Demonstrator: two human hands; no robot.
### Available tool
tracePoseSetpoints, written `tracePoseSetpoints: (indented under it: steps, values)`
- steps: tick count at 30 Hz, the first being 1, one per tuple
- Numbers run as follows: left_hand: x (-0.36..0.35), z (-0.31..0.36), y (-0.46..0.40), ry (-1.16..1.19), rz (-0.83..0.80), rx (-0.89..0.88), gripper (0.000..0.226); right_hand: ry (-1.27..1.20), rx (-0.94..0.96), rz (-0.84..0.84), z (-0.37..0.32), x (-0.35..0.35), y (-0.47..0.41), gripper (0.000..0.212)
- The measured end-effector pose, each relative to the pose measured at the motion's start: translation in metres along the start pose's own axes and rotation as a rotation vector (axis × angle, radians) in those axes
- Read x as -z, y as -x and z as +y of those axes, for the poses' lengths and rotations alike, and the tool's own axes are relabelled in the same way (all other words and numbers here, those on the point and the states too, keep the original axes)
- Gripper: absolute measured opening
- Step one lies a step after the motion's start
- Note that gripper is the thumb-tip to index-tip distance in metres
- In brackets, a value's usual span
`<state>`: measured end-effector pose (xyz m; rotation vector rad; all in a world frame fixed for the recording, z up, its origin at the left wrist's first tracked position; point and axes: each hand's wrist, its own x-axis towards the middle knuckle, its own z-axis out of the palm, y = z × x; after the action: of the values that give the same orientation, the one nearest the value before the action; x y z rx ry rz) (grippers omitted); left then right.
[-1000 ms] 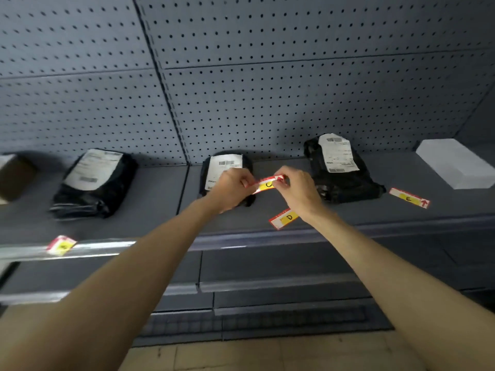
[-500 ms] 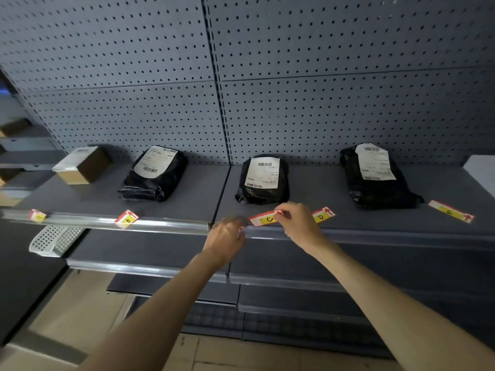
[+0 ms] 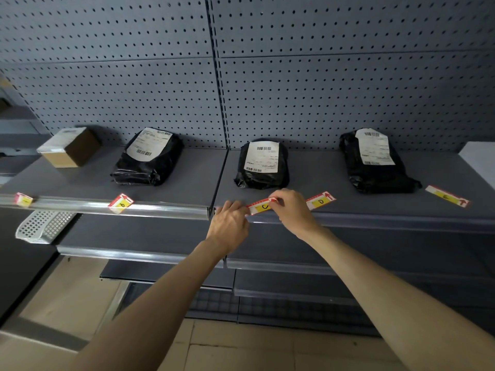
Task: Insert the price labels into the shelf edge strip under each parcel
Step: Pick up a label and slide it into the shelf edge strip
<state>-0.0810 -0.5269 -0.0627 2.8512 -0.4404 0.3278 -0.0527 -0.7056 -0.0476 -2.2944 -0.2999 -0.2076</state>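
Both hands hold a red, white and yellow price label marked C at the shelf edge strip, just below the middle black parcel. My right hand pinches its right end. My left hand grips its left end against the strip. Label D lies loose on the shelf just right of my right hand. Label E lies further right, near the right black parcel. Two labels sit in the left strip, under the left black parcel and the cardboard box.
A grey pegboard wall backs the shelf. A white box stands at the far right. A white perforated basket hangs below the left shelf. Lower shelves and a tiled floor lie beneath.
Both hands brought label C down from in front of the middle parcel to the shelf edge strip. My view shifted left, which brought the cardboard box and the basket into sight.
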Motion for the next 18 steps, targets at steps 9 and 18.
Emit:
tracePoseSetpoints:
  steps: [9, 18]
  values:
    - [-0.002, -0.006, 0.004, 0.134, 0.049, 0.038, 0.025, 0.108, -0.012, -0.034, 0.000, -0.009, -0.006, 0.015]
    - [-0.001, -0.010, 0.002, 0.204, 0.016, 0.061, 0.025, 0.071, -0.001, -0.057, -0.001, -0.007, -0.010, 0.013]
